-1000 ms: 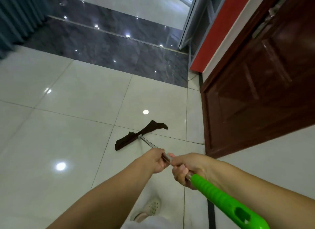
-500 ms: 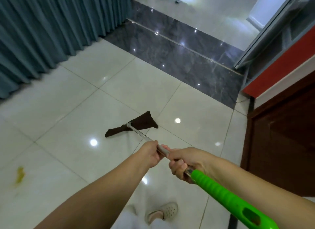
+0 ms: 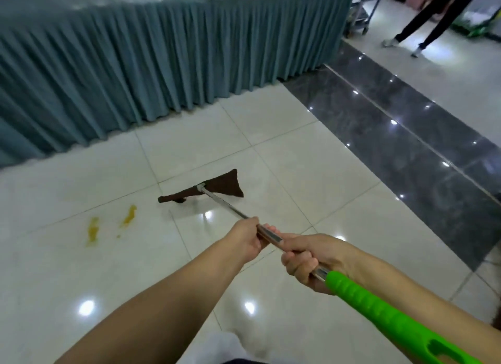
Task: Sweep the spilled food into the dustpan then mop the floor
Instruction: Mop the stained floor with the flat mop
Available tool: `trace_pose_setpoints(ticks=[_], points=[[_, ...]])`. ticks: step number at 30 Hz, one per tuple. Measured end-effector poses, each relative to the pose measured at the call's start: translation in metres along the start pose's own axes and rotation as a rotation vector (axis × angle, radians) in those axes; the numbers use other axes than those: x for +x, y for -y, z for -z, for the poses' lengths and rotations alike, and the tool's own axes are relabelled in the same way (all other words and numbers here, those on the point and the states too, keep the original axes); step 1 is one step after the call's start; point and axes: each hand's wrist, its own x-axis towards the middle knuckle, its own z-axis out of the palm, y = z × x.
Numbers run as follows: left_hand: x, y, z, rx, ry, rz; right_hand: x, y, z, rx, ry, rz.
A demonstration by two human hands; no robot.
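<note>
Yellow stains (image 3: 93,230) lay on the tile left of the mop head (image 3: 214,188). Left hand (image 3: 245,239) and right hand (image 3: 311,258) both gripped the mop's pole (image 3: 230,207). Its bunched cloth risked smearing them wider.

The mop (image 3: 217,193) I hold has a smooth, shiny metal shaft, a glossy bright green plastic grip and a matt dark brown cloth head. The floor (image 3: 311,174) under me is pale glossy tile that mirrors the ceiling lights, edged by a polished dark grey stone strip (image 3: 406,136). The pleated teal skirt (image 3: 135,65) beside it is matt cloth
</note>
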Motion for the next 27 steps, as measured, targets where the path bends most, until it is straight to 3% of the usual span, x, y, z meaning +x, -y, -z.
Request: trace_pose_setpoints(ticks=[12,21,27], points=[[-0.005,-0.043,0.055,-0.286,-0.227,-0.221,0.059,0.049,-0.050,-0.350,0.125,-0.201],[0.026,-0.018,0.031,-0.578,-0.304,-0.281,0.085,0.088,-0.033,-0.530,0.081,-0.406],[0.042,0.002,0.006,-0.688,-0.290,-0.279,0.086,0.105,-0.015,-0.579,0.025,-0.421]])
